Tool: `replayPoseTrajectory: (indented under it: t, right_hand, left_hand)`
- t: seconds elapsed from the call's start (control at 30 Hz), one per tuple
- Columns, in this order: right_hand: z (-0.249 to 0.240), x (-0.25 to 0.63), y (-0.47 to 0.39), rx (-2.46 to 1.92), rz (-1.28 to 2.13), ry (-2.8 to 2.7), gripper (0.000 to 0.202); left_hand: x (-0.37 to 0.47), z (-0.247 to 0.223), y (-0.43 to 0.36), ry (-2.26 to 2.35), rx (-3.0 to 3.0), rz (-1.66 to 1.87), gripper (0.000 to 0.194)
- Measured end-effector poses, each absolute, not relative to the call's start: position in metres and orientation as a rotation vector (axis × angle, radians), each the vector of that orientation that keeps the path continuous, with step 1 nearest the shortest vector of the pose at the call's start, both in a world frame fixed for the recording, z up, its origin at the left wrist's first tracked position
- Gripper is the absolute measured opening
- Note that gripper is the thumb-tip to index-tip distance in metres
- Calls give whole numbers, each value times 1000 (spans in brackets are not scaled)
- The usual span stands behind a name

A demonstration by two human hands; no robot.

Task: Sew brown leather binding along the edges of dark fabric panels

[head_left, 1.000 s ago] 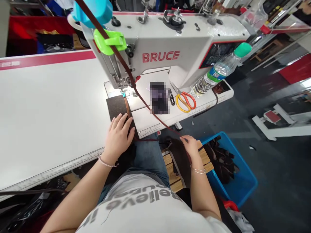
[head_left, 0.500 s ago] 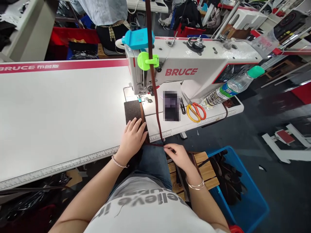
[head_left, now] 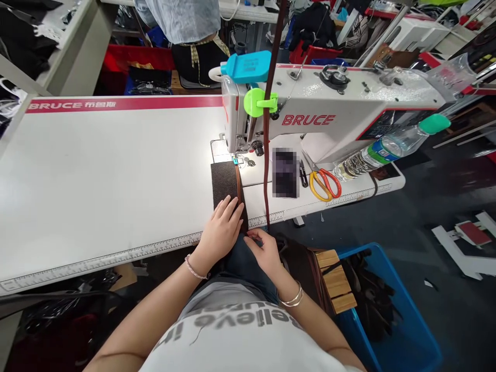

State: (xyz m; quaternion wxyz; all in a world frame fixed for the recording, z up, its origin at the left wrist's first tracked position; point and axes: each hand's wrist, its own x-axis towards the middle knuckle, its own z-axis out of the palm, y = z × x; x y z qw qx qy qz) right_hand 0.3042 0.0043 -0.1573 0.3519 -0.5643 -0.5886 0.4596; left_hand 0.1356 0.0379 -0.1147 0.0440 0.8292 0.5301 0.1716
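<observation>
A dark brown fabric piece (head_left: pixel 223 181) lies on the sewing table, its far end at the presser foot of a white sewing machine (head_left: pixel 306 98). Along its right edge runs a reddish-brown binding strip (head_left: pixel 238 181). My left hand (head_left: pixel 221 230) rests flat on the near part of the fabric, fingers stretched toward the needle. At the table's front edge, my right hand (head_left: pixel 265 252) pinches the binding strip beside the fabric's near corner; its fingertips partly hide the strip. A length of the same strip hangs down past a lime-green clip (head_left: pixel 258 102) on the machine.
Scissors (head_left: pixel 324 185), a small black tool (head_left: pixel 303 174) and a water bottle (head_left: pixel 387 147) lie right of the needle. A blue bin (head_left: pixel 411 320) with dark pieces stands beside a wooden slatted stool (head_left: pixel 337 284). Across the table is another person (head_left: pixel 182 20).
My right hand has moved left, close to the fabric's near corner and my left hand. The left hand stays on the fabric. The whole view has shifted slightly.
</observation>
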Motion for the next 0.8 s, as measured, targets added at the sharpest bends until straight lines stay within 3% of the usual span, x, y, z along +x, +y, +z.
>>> replayPoseTrajectory:
  t: [0.27,0.8]
  right_hand:
    - [-153,306,2,-1306,1470,-1336,33]
    - [-149,314,-3,-1324,1478,-1233,31]
  left_hand:
    - [134,-123,33,1630,2581,489,46]
    - [135,-127,32,1666,2538,543,46]
